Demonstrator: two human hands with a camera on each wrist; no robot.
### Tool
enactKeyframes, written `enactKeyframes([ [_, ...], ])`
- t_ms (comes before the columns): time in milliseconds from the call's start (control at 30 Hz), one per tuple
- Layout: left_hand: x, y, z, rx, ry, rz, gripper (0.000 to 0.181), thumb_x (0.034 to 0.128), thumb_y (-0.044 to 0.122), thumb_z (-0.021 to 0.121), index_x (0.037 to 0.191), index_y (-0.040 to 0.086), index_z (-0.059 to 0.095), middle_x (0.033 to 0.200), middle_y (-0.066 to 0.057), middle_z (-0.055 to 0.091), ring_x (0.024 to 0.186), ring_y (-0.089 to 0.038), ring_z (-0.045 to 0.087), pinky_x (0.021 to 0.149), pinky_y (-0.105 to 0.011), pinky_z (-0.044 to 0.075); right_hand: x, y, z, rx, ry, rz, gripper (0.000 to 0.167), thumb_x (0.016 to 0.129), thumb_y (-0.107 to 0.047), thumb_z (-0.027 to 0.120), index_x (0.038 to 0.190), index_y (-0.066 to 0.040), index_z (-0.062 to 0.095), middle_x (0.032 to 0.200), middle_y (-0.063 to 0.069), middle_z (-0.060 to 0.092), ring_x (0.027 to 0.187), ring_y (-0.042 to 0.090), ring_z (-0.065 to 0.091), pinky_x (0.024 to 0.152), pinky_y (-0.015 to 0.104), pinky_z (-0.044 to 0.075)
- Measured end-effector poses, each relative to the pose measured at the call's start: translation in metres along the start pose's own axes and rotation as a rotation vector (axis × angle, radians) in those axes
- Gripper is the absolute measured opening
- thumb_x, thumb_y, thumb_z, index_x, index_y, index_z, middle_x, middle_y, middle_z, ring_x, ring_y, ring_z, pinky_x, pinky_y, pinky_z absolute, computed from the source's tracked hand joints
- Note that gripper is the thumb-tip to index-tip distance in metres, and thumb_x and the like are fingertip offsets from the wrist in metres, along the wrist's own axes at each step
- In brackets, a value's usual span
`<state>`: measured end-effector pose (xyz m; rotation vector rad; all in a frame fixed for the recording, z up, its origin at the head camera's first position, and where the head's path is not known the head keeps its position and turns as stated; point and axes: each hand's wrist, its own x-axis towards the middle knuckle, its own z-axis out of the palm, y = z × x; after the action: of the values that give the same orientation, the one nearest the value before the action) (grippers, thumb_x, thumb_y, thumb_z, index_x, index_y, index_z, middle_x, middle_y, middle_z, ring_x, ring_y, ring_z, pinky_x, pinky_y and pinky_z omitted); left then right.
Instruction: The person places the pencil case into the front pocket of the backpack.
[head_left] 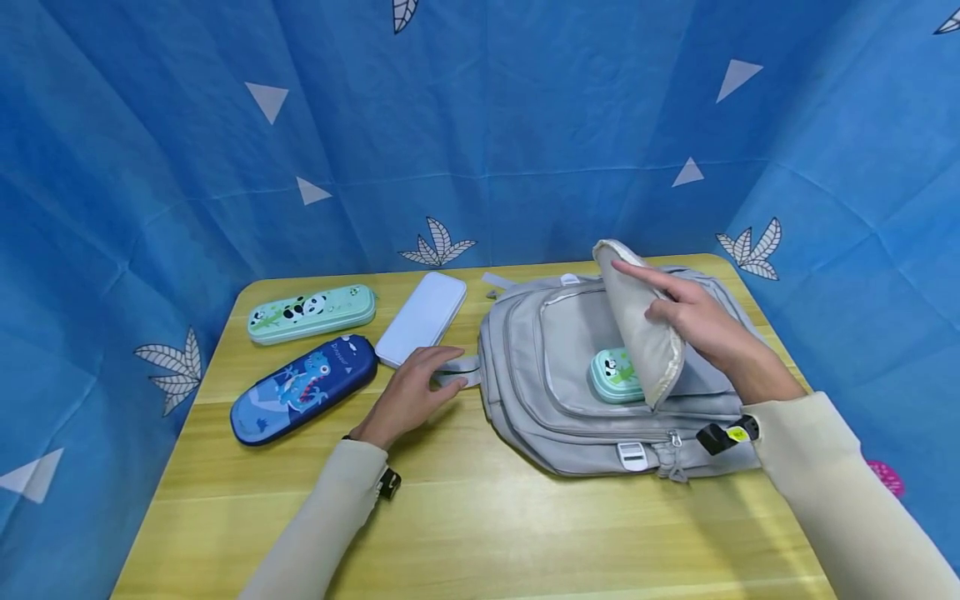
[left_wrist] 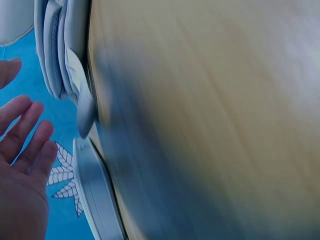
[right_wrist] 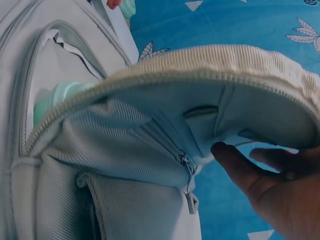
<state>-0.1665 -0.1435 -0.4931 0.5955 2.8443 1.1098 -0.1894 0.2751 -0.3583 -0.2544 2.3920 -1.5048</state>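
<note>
A grey backpack (head_left: 510,350) lies on the table with its front pocket unzipped. My right hand (head_left: 693,321) touches the outer side of the raised pocket flap (head_left: 637,321), its index finger straight. Partly under that flap, a mint-green panda pencil case (head_left: 611,375) sits in the pocket, its far end hidden. By the backpack's top loop (head_left: 468,364) is my left hand (head_left: 411,392), its fingers loosely bent and holding nothing. The left wrist view shows these fingers (left_wrist: 42,132) apart from the loop.
Left of the backpack lie a white case (head_left: 423,317), another green panda pencil case (head_left: 311,312) and a blue dinosaur pencil case (head_left: 303,387). A blue patterned curtain (head_left: 480,125) hangs behind the wooden table (head_left: 480,533).
</note>
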Motion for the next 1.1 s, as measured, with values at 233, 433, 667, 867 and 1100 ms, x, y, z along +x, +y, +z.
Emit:
enactKeyframes([
  [233, -0.007, -0.008, -0.006, -0.003, 0.035, -0.029, 0.050, 0.1041, 0.032, 0.077, 0.150, 0.015, 0.067, 0.155, -0.008, 0.064, 0.145, -0.030, 0.057, 0.125, -0.054, 0.046, 0.003, 0.000, -0.008, -0.032, -0.068, -0.005, 0.088, 0.098, 0.008, 0.043, 0.172, -0.040, 0.032, 0.185, -0.001, 0.007, 0.170, 0.036, 0.008, 0.120, 0.066, 0.030],
  [433, -0.011, -0.009, -0.007, -0.008, 0.031, -0.028, 0.051, 0.1040, 0.032, 0.077, 0.150, 0.013, 0.067, 0.155, -0.011, 0.064, 0.145, -0.032, 0.057, 0.124, -0.055, 0.046, 0.007, 0.003, -0.016, -0.035, -0.092, -0.041, 0.094, 0.095, 0.011, 0.043, 0.173, -0.037, 0.028, 0.185, -0.003, 0.007, 0.171, 0.031, 0.004, 0.123, 0.054, 0.027],
  [667, -0.012, -0.008, -0.012, -0.001, 0.036, -0.038, 0.050, 0.1045, 0.031, 0.077, 0.150, 0.012, 0.067, 0.156, -0.011, 0.063, 0.146, -0.032, 0.057, 0.125, -0.055, 0.045, 0.013, 0.006, -0.020, -0.038, -0.137, -0.104, 0.098, 0.090, 0.013, 0.042, 0.175, -0.033, 0.024, 0.185, 0.001, 0.005, 0.169, 0.034, 0.006, 0.105, 0.023, 0.034],
  [867, -0.014, -0.010, -0.021, 0.003, 0.030, -0.047, 0.051, 0.1036, 0.033, 0.078, 0.149, 0.012, 0.067, 0.155, -0.010, 0.063, 0.148, -0.033, 0.055, 0.125, -0.056, 0.044, 0.015, 0.008, -0.019, -0.068, -0.115, -0.054, 0.081, 0.104, -0.004, 0.053, 0.175, -0.032, 0.024, 0.184, 0.010, 0.008, 0.168, 0.041, 0.013, 0.107, 0.025, 0.041],
  [1100, -0.025, -0.024, -0.037, 0.037, 0.001, -0.067, 0.059, 0.1018, 0.039, 0.079, 0.153, 0.016, 0.064, 0.158, -0.010, 0.061, 0.151, -0.035, 0.053, 0.125, -0.060, 0.043, 0.016, 0.012, -0.016, -0.090, -0.097, -0.016, 0.079, 0.109, -0.019, 0.065, 0.175, -0.033, 0.022, 0.184, 0.013, 0.009, 0.166, 0.045, 0.020, 0.097, 0.017, 0.048],
])
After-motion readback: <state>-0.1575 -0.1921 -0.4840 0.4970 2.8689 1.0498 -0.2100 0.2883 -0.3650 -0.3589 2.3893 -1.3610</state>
